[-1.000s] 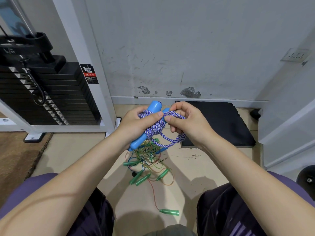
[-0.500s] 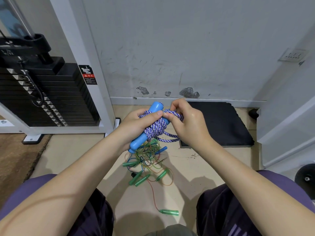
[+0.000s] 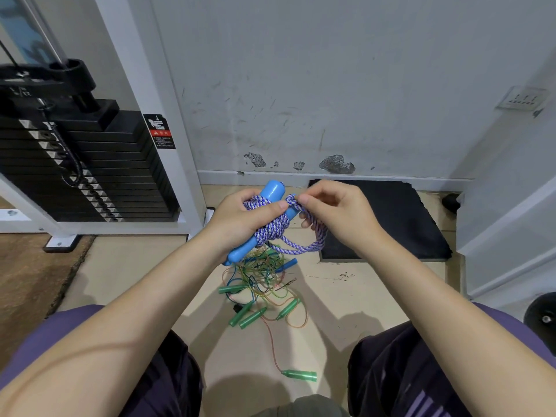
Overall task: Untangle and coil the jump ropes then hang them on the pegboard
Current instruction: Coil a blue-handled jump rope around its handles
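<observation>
My left hand (image 3: 240, 218) grips a jump rope with blue handles (image 3: 272, 191); its purple-and-white braided cord (image 3: 275, 228) is wound around the handles. My right hand (image 3: 334, 212) pinches a strand of that cord near the top of the bundle, and a loose loop (image 3: 304, 249) hangs below it. On the floor beneath lies a tangle of thin coloured jump ropes (image 3: 261, 275) with several green handles (image 3: 248, 317), one green handle (image 3: 299, 375) lying apart nearer to me. No pegboard is in view.
A weight-stack machine (image 3: 81, 164) with a white frame post (image 3: 168, 139) stands at the left. A black mat (image 3: 391, 218) lies by the wall on the right. My knees frame the floor space. A brown rug (image 3: 27, 281) is at far left.
My right hand moved up from the lower side of the bundle to its top, carrying the strand over the handles. The hanging loop has shifted with it. The left hand's grip is unchanged.
</observation>
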Tool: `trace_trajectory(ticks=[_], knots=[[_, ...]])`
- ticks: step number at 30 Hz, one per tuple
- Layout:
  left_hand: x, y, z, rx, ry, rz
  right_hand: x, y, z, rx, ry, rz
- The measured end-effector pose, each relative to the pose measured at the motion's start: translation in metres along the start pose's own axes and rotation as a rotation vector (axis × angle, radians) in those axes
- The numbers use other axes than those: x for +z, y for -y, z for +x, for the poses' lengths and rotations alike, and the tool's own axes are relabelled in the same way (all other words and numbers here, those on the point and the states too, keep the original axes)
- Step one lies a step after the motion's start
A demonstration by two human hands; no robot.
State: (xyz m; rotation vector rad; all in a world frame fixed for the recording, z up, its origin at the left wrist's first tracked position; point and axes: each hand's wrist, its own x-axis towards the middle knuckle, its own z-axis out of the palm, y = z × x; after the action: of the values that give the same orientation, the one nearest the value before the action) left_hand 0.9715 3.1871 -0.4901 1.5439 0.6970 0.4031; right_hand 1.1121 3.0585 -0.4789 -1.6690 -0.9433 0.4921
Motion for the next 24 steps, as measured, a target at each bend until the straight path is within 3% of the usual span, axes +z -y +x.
trace_trajectory(ticks=[3,7,13,17,24], knots=[[0.002,0.0,-0.001,0.036,0.012,0.08,-0.005,-0.003,0.002,-0.005,-0.004,-0.079],[0.003,0.002,-0.001,0.069,0.01,0.17,-0.007,-0.002,0.001,0.079,0.122,-0.052],[0.006,0.003,-0.002,0.09,0.011,0.23,-0.01,-0.002,0.003,0.062,0.226,-0.25],[0.006,0.003,0.002,0.059,-0.019,0.207,-0.011,0.002,0.002,-0.039,0.083,-0.158],[0.002,0.003,0.004,-0.068,-0.002,0.214,-0.014,0.003,0.004,0.082,-0.078,0.226]])
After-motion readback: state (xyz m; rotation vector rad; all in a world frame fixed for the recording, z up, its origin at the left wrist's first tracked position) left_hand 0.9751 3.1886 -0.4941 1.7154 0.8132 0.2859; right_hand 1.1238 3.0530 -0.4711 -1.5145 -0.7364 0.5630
